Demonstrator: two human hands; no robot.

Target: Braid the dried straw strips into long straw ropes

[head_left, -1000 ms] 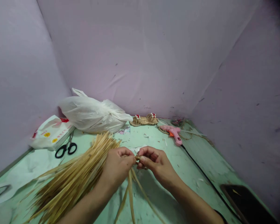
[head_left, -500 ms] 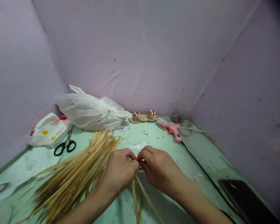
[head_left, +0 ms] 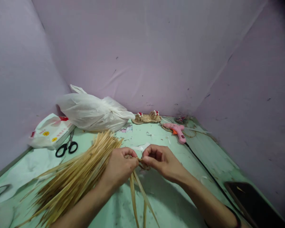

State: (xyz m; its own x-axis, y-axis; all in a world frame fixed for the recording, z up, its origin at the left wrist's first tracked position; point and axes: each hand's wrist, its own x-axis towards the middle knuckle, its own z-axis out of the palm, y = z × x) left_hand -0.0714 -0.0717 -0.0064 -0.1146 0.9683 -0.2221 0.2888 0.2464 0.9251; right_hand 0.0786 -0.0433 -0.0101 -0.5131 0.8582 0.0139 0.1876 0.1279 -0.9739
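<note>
Between my two hands is a short braid of dried straw point(head_left: 143, 164), its far part curling below my right fingers. My left hand point(head_left: 123, 165) pinches the braid with thumb and forefinger, and loose straw strands point(head_left: 133, 196) hang below that grip toward the front. My right hand point(head_left: 161, 161) is closed at the braid's other side, thumb pressed toward the forefinger. A thin light sliver point(head_left: 142, 154) stands up by the right fingertips; its kind is too small to tell. Left of my left hand lies a thick bundle of dried straw point(head_left: 78, 177).
Behind the bundle are black-handled scissors point(head_left: 66, 148), a white packet point(head_left: 52, 128) and a knotted white plastic bag point(head_left: 95, 110). Small woven slippers point(head_left: 147, 118) sit at the back wall. To the right lie a pink glue gun point(head_left: 179, 131), its black cord point(head_left: 204, 169) and a dark phone point(head_left: 251, 202).
My right hand has drawn slightly away from the left and turned, so the braid between them shows. The hanging strands have swung a little left.
</note>
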